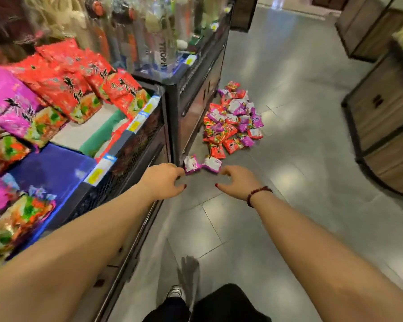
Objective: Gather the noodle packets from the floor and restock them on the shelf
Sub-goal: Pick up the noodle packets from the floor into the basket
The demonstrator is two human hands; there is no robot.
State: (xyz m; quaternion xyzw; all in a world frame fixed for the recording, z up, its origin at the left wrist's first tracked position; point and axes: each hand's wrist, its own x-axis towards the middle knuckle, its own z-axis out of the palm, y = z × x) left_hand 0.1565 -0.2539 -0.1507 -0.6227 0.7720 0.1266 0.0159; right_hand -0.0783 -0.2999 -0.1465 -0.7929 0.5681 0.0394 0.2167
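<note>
Both arms reach forward over the grey tiled floor (277,194), the left hand (164,181) and right hand (237,182) loosely curled and empty. A pile of red and purple noodle packets (233,119) lies on the floor beside the dark shelf (135,145), two purple-and-white packets (201,164) lying apart from it, nearer the hands.

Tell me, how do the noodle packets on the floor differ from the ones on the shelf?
The floor packets lie in a loose jumbled heap, red and purple mixed; the shelf packets lie in overlapping rows, red apart from purple. Many floor packets show pale backs; the shelf packets show printed fronts. Both share the same red and purple colours.
</note>
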